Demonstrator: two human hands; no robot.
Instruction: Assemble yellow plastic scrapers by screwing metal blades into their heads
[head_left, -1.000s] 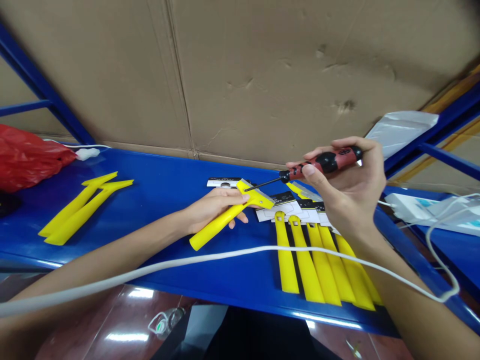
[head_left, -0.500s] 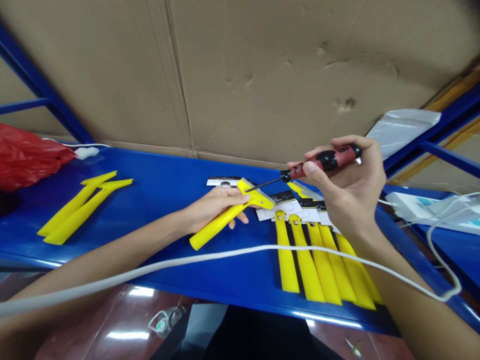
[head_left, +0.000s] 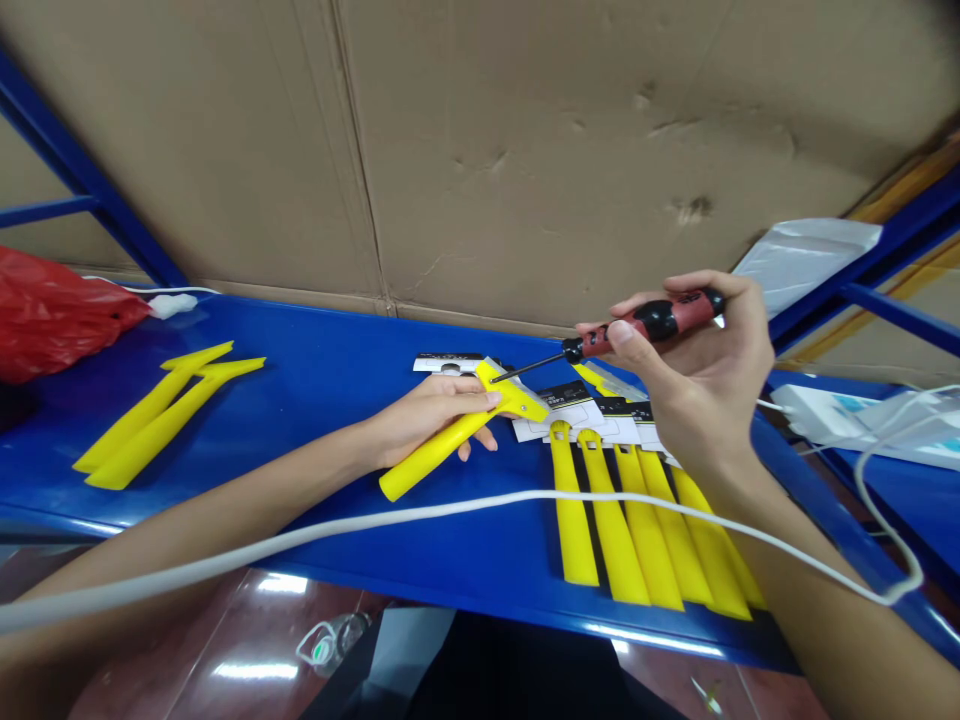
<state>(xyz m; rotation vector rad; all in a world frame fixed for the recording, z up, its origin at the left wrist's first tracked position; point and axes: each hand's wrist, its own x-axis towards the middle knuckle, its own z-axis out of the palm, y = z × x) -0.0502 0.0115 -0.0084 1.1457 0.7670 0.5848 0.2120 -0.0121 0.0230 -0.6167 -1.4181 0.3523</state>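
My left hand (head_left: 420, 415) is closed around a yellow scraper (head_left: 435, 455), its wide head pointing up and to the right. Two screws show on that head, and a blade edge runs along its far side. My right hand (head_left: 705, 370) grips a screwdriver (head_left: 660, 320) with a red and black handle. The screwdriver's shaft slants down to the left, its tip at the upper screw of the scraper head. Below and right of the scraper, several yellow handles (head_left: 574, 510) lie in a row with white and black printed cards (head_left: 562, 412) at their upper ends.
Two yellow scraper pieces (head_left: 165, 410) lie on the left of the blue table (head_left: 322, 350), near a red plastic bag (head_left: 60, 310). A white cable (head_left: 465, 505) crosses in front of my forearms. Cardboard (head_left: 525, 180) stands behind; a white power strip (head_left: 847, 415) is at right.
Hardly anything differs. My right hand has turned very slightly on the screwdriver handle, while the tip stays at the same screw and my left hand keeps the scraper in place.
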